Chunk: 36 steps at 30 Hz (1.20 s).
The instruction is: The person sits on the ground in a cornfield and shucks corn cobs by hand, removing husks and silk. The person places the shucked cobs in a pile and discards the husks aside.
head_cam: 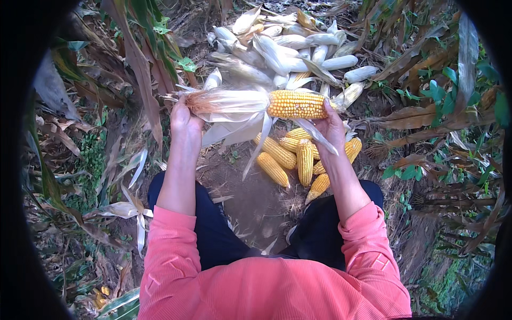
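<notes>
Stretched sideways between my hands is an ear of corn point(297, 105), its yellow kernels bare on the right half. Pale dry husk point(236, 105) is pulled back to the left, with brown silk point(198, 102) at its end and loose strips hanging down. My left hand point(186, 116) grips the silk and husk end. The fingers of my right hand point(331, 122) close around the right end of the cob. Below the held ear, several husked corn ears point(305, 162) lie in a small heap on the soil.
A large pile of unhusked ears point(276, 52) lies beyond my hands. Dry corn stalks and leaves point(432, 120) crowd the right, and more stalks point(140, 60) stand at left. An opened husk point(130, 208) rests beside my left leg. A few yellow ears point(100, 297) show at lower left.
</notes>
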Available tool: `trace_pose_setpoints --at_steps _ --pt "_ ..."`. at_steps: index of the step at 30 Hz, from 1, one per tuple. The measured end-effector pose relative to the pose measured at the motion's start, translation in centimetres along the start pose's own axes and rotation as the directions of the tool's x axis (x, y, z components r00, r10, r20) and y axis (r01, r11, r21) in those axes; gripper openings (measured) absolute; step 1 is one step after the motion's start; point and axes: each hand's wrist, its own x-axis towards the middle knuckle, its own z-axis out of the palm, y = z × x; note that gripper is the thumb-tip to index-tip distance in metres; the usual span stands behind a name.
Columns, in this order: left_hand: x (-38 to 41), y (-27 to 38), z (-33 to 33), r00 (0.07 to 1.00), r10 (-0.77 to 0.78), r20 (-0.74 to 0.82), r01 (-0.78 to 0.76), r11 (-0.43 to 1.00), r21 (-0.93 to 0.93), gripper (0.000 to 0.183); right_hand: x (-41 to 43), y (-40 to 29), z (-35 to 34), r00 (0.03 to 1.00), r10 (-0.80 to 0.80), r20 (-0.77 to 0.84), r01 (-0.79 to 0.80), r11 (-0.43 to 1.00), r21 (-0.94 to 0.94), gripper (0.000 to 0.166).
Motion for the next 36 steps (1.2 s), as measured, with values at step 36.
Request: trace_pose_setpoints --at_steps 36 --pt "-9.9 -5.4 2.9 0.674 -0.273 0.686 -0.194 0.831 0.521 0.062 -1.3 0.6 3.6 0.977 -0.023 0.214 0.08 0.962 -0.262 0.025"
